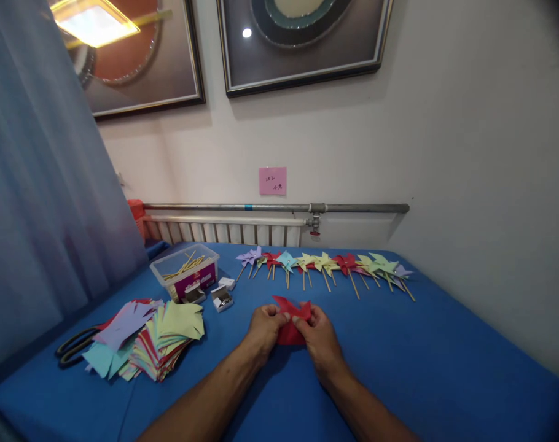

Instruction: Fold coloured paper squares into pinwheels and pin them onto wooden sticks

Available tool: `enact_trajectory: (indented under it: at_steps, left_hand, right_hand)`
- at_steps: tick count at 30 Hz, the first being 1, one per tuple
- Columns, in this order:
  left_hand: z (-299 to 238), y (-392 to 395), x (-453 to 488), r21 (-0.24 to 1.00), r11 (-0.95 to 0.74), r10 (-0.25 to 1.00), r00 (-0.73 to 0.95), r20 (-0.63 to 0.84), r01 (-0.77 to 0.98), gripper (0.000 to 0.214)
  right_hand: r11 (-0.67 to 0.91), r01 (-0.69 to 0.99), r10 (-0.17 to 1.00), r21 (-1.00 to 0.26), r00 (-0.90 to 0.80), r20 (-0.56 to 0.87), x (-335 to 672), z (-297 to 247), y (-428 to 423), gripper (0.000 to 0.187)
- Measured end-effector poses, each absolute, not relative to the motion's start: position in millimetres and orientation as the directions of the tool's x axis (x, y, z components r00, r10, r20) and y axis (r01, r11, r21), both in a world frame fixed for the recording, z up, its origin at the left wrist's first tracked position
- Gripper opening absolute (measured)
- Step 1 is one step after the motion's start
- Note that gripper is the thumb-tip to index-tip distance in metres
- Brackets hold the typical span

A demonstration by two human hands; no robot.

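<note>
Has on the table (422, 362), beyond left hand (263, 328) and right hand (322, 337), a row of pinwheels (325, 263), apparently finished, and, left of both hands, a thick pile of cut sheets (164, 337), seemingly yet to be folded. Pinches the red sheet (290, 335) between both hands, part-folded, apparently not yet pinned.

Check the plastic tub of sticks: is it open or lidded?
Open: no lid covers the plastic tub, and the sticks lie exposed inside.
</note>
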State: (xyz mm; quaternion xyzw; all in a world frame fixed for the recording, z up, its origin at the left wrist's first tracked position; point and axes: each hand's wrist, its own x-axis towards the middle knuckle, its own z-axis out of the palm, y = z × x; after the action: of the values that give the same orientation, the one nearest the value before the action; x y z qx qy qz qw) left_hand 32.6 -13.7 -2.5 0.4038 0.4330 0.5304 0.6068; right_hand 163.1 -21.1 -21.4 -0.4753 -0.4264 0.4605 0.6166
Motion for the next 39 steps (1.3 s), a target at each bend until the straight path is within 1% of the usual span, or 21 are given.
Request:
enact_trajectory:
  at_steps: [5,13,18,22,25,27,29,31,33,35,37,39]
  left_hand:
    - [0,-16,34,0.948,0.113,0.993,0.057,-0.1,-0.298,0.031]
    - [7,-19,32,0.945,0.141,0.99,0.068,-0.126,-0.296,0.034]
    - [18,-22,25,0.952,0.177,0.98,0.132,-0.148,-0.249,0.024]
    - [24,-25,24,0.948,0.198,0.971,0.182,-0.155,-0.248,0.021]
    - [22,-24,25,0.945,0.173,0.979,0.15,-0.136,-0.277,0.023]
    - [18,-21,25,0.936,0.146,0.988,0.087,-0.125,-0.319,0.025]
    - [16,-17,23,0.917,0.127,0.992,0.026,-0.127,-0.378,0.027]
    - [14,-13,20,0.891,0.117,0.991,-0.001,-0.131,-0.439,0.027]
    - [12,-10,18,0.868,0.116,0.991,-0.006,-0.135,-0.483,0.026]
    - [11,-8,17,0.855,0.113,0.99,-0.018,-0.141,-0.507,0.026]
    - [10,-8,18,0.849,0.106,0.99,-0.022,-0.137,-0.518,0.025]
    - [9,-9,19,0.849,0.096,0.993,-0.015,-0.121,-0.519,0.024]
  right_hand:
    - [0.113,-0.123,0.969,-0.986,0.232,0.082,165,-19,-21,0.045]
    - [0.086,-0.126,0.974,-0.988,0.22,0.056,166,-17,-23,0.042]
    - [0.062,-0.148,0.99,-0.987,0.131,0.042,169,-9,-26,0.044]
    - [0.089,-0.145,0.994,-0.985,0.074,0.078,171,-5,-27,0.045]
    - [0.109,-0.177,0.994,-0.978,0.04,0.104,170,-3,-27,0.047]
    - [0.128,-0.185,0.992,-0.974,0.013,0.128,170,-3,-29,0.052]
    - [0.183,-0.107,0.983,-0.977,0.015,0.183,169,-2,-33,0.06]
    - [0.281,0.057,0.959,-0.958,0.025,0.283,168,-2,-37,0.062]
    - [0.397,0.23,0.914,-0.888,-0.018,0.404,168,-3,-42,0.058]
    - [0.494,0.355,0.864,-0.794,-0.095,0.495,166,-4,-47,0.054]
    - [0.545,0.434,0.829,-0.717,-0.153,0.537,165,-5,-50,0.051]
    - [0.56,0.484,0.815,-0.672,-0.177,0.552,165,-5,-52,0.044]
